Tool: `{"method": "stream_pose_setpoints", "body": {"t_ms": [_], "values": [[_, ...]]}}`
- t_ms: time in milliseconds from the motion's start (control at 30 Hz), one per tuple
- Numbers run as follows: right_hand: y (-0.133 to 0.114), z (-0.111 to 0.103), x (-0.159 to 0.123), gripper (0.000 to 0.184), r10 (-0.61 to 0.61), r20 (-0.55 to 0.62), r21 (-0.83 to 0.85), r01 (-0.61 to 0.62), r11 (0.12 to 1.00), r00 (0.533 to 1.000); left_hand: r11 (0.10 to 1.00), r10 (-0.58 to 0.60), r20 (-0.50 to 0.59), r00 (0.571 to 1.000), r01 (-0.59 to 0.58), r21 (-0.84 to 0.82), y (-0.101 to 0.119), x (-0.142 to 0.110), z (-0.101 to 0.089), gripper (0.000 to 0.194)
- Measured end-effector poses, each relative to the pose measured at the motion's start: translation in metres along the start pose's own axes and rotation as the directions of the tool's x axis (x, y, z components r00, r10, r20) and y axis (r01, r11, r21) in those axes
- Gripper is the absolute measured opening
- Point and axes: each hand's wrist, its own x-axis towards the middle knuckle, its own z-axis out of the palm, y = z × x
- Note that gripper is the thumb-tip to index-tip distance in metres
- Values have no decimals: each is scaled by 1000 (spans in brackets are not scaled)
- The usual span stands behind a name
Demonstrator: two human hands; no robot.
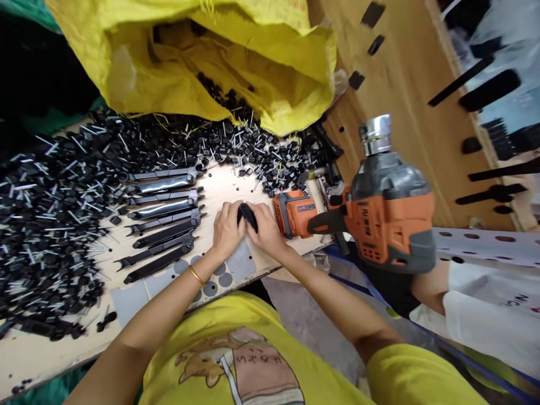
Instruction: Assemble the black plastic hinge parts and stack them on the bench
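Note:
My left hand (229,228) and my right hand (267,229) meet over the front of the workbench, fingers closed around a black elongated plastic-looking part (248,216). The hands cover much of it, so its exact kind is unclear. Left of my left hand lies a row of several dark, wrench-like pieces with forked ends (162,215), some glossy. Just right of my right hand is the battery end of an orange and black cordless power tool (390,219), its silver metal head pointing up and away.
Small black pieces with metal pins (50,219) are heaped across the left and back. A yellow sack (291,95) lies open at the back, spilling more. A wooden board (405,73) with black parts rises at right. Another person's white clothing (493,304) shows at far right.

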Motion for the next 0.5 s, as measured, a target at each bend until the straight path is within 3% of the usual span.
{"method": "stream_pose_setpoints", "body": {"t_ms": [133,233,300,367,433,500], "values": [[-5,-10,7,42,78,33,309,-84,947,996,998,-52,-10,999,52,36,3,-20,-20,46],[-9,-10,30,36,236,-130,410,-165,897,963,973,-48,20,999,42,229,5,-53,-40,58],[-9,-5,62,33,262,-253,387,-151,910,931,926,-2,30,1000,-9,376,4,-74,-49,62],[-7,0,106,30,234,-340,331,-117,936,911,890,112,95,989,-142,433,0,-89,-52,62],[-6,4,156,29,214,-378,259,-118,959,901,857,269,187,945,-323,400,-8,-96,-50,57],[-7,7,208,29,201,-370,156,-152,976,907,825,371,220,902,-429,368,-16,-97,-46,50]]}}
